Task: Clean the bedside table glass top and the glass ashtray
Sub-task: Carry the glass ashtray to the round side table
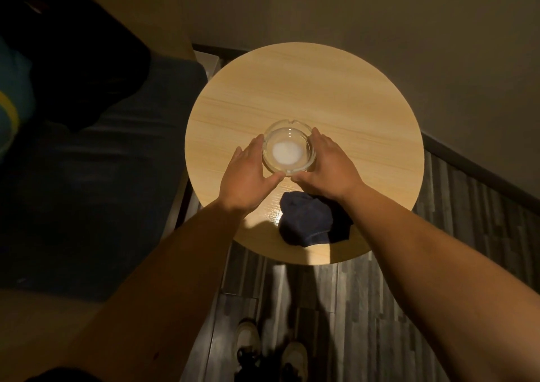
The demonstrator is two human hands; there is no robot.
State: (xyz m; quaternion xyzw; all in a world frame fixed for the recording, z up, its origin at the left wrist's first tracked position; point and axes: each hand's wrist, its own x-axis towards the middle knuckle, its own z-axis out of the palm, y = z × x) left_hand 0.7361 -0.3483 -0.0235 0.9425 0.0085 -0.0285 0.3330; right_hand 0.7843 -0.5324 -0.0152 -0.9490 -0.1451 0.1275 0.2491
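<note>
A round clear glass ashtray with a whitish patch in its bottom rests near the middle of the round bedside table, whose top looks like pale wood. My left hand cups the ashtray's left side and my right hand cups its right side, thumbs meeting at its near rim. A crumpled dark blue cloth lies on the table just behind my right wrist, near the front edge.
A bed with dark bedding runs along the left of the table. Beige walls close the corner behind it. Dark plank flooring and my two shoes are below.
</note>
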